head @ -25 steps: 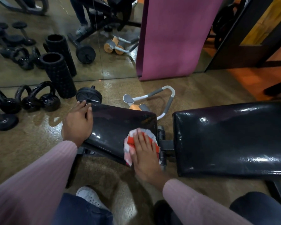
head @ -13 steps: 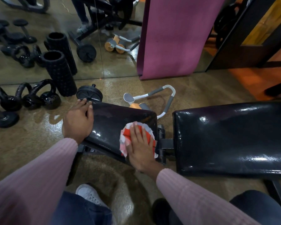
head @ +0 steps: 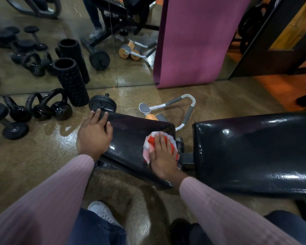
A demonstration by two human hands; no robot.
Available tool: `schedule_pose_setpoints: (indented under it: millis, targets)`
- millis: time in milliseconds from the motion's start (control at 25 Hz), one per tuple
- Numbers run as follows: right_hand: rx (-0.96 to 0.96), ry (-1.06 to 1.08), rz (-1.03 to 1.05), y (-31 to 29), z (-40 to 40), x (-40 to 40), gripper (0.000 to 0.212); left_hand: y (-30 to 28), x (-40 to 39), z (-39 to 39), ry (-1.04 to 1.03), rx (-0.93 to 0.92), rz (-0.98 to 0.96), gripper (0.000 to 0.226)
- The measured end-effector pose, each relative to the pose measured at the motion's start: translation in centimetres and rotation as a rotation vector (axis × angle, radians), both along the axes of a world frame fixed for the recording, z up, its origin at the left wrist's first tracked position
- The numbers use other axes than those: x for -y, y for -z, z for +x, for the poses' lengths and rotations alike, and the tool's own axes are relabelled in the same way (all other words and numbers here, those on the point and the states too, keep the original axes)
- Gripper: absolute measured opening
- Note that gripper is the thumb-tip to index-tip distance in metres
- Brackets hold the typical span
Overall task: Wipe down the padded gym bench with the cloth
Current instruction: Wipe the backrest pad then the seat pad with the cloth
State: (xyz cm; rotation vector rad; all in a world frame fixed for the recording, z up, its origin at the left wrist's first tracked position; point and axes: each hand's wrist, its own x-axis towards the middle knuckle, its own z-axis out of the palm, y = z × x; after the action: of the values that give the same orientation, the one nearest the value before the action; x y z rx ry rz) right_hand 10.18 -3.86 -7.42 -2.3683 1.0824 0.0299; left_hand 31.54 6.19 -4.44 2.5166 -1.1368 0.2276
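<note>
a: gym floor is that shiny speckled brown stuff, with a mirror wall along the far side and a purple mat propped against it.

b: yep, and the bench is the big thing. it's got two glossy black pads, the long pad on the right and the smaller seat pad on the left, with a metal bracket in the gap between them.

a: smaller stuff? a black foam roller stands upright by the mirror, kettlebells just beside it, and a grey and orange ab roller lies behind the seat pad.

b: and the hands. left hand rests on the left end of the seat pad, grip released, fingers flat. right hand has straight fingers pressing the red and white cloth onto the seat pad's right end, next to the bracket.
</note>
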Motion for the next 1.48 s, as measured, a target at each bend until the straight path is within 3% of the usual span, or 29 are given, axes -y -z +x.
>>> schedule_pose_setpoints:
  millis: [80,160,400,520,600,760,880,1000,1120,1200,1360,1480]
  targets:
    - [0.064,-0.175,-0.073,0.5,-3.2,-2.2,0.06,0.1,0.0,0.3,0.013,0.004,0.011,0.048]
    - [0.074,-0.191,-0.032,1.3,-5.9,-2.4,0.059,0.1,-0.2,0.3,0.039,0.019,0.024,0.05]
    - [-0.026,0.155,0.108,1.1,-0.1,2.4,0.06,0.1,0.0,0.3,0.049,0.009,0.015,0.049]
    - [0.026,-0.054,-0.061,0.7,-0.7,-0.2,0.06,0.2,-0.1,0.5,0.045,0.004,-0.007,0.054]
    - [0.084,-0.164,-0.051,1.1,-3.8,-2.2,0.058,0.2,-0.1,0.5,0.045,0.001,-0.014,0.054]
    - [0.074,0.088,0.184,1.7,-5.2,-0.5,0.055,0.2,-0.2,0.2,0.025,-0.001,-0.021,0.053]
    - [-0.005,0.18,0.166,0.8,-1.0,2.1,0.059,0.2,0.0,0.2,0.023,-0.011,-0.014,0.053]
    - [0.011,-0.044,-0.016,-0.4,0.5,-0.3,0.06,0.1,0.0,0.3,0.028,-0.005,-0.006,0.055]
    - [0.111,-0.217,-0.037,0.0,-3.5,-3.9,0.058,-0.1,-0.1,0.2,0.029,-0.004,0.003,0.054]
    - [0.113,-0.114,0.033,0.9,-5.5,-3.5,0.057,-0.1,-0.2,0.2,0.038,0.001,-0.001,0.051]
    - [0.029,0.29,0.23,1.3,-3.1,-0.1,0.059,-0.2,-0.1,0.1,0.03,0.002,-0.001,0.042]
    - [0.006,0.15,0.079,0.3,-0.6,-0.6,0.06,-0.3,-0.1,0.0,0.026,0.001,0.004,0.042]
